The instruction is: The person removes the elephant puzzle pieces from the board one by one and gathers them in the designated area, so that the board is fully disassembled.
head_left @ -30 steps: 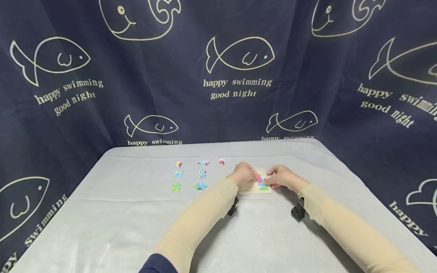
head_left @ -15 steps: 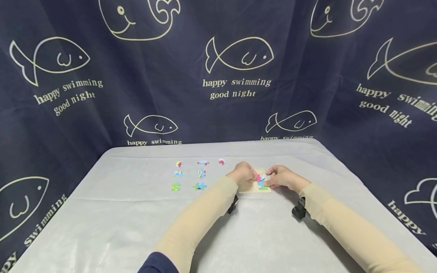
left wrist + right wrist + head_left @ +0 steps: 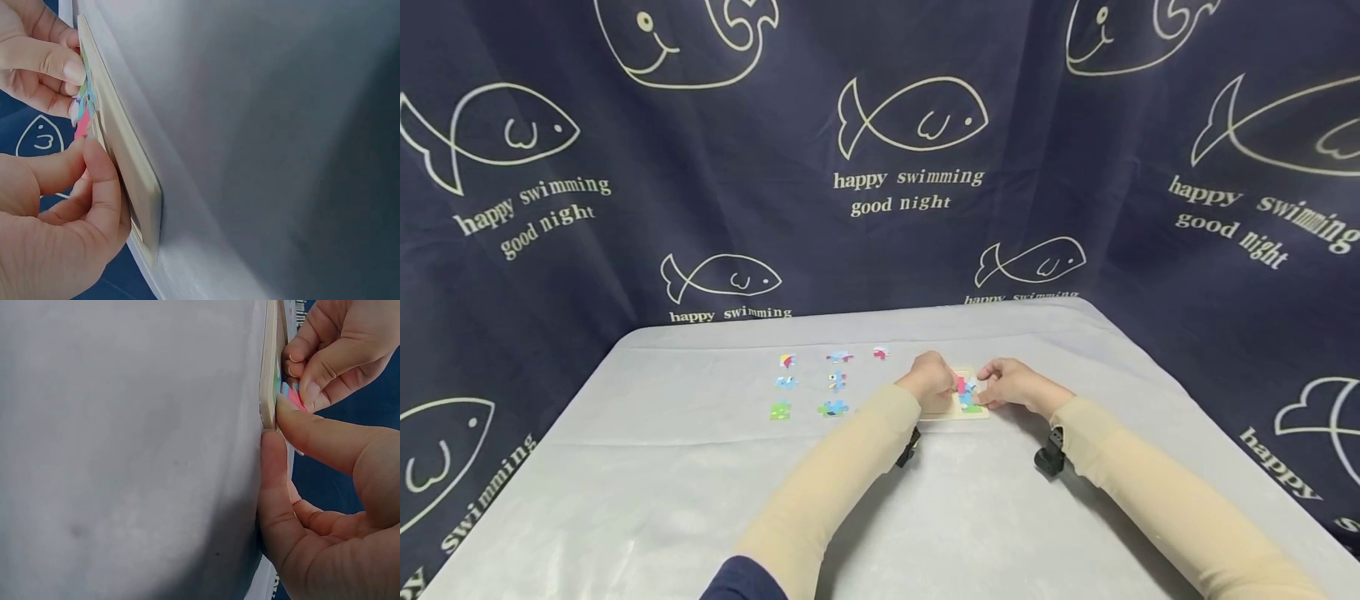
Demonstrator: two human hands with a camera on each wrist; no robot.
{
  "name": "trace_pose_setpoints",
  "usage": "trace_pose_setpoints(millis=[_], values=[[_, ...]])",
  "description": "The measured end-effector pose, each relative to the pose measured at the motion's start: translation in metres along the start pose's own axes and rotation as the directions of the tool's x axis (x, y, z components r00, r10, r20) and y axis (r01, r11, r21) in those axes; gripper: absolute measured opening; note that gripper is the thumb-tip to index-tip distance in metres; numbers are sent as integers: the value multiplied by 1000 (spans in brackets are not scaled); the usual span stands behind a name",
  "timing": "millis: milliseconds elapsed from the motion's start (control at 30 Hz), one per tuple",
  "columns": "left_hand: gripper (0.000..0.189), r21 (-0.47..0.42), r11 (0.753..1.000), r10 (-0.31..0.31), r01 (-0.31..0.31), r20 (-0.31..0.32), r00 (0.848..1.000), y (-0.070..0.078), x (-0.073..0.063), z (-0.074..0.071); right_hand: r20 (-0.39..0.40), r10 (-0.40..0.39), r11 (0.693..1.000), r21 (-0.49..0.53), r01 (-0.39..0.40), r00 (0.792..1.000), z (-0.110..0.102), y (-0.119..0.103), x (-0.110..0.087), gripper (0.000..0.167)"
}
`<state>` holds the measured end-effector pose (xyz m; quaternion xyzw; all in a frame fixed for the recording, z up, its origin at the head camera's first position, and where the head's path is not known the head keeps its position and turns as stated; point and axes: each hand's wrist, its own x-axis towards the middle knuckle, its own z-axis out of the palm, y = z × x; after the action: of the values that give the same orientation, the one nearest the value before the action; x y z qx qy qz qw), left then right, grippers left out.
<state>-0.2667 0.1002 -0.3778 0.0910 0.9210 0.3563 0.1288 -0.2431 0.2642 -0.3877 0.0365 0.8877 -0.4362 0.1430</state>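
A pale wooden puzzle board (image 3: 937, 416) lies on the table with both hands over it. My left hand (image 3: 929, 377) pinches a pink puzzle piece (image 3: 82, 129) between thumb and index finger, close over the board. Blue and green pieces (image 3: 972, 407) fill part of the board's right side. My right hand (image 3: 1017, 387) holds the board's right edge: in the right wrist view, the thumb (image 3: 291, 412) presses on top beside the pieces and the index finger (image 3: 274, 453) lies against the outer side. The left hand hides much of the board's left part.
Several loose puzzle pieces lie spread left of the board, among them a green one (image 3: 780, 411), a blue-green one (image 3: 832, 408) and a red one (image 3: 881, 354). A grey cloth covers the table (image 3: 647, 500). Behind it hangs a dark blue fish-print curtain (image 3: 910, 250).
The head view has shifted slightly, moving the scene left. Both hands stay at the board, with the pink piece still in the left fingers and only small finger movements.
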Motion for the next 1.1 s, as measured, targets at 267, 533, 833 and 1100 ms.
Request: trace_pose_setpoints(millis=[267,533,833,1100], values=[[10,-51,998,-22,22,-6,1000,-3,6,-2,0,-2,1000,-5,2,1000,-2,-1,2,51],[12,-321,941,-103,111,40,994,-11,10,-3,32,-44,999,28,43,999,-1,1,0,51],[15,-511,854,-92,98,38,995,-27,9,-24,22,-27,1000,-13,28,999,-1,-1,0,53],[13,-511,856,-78,80,26,997,-43,4,-44,26,-38,999,-28,39,999,1,1,-2,54]])
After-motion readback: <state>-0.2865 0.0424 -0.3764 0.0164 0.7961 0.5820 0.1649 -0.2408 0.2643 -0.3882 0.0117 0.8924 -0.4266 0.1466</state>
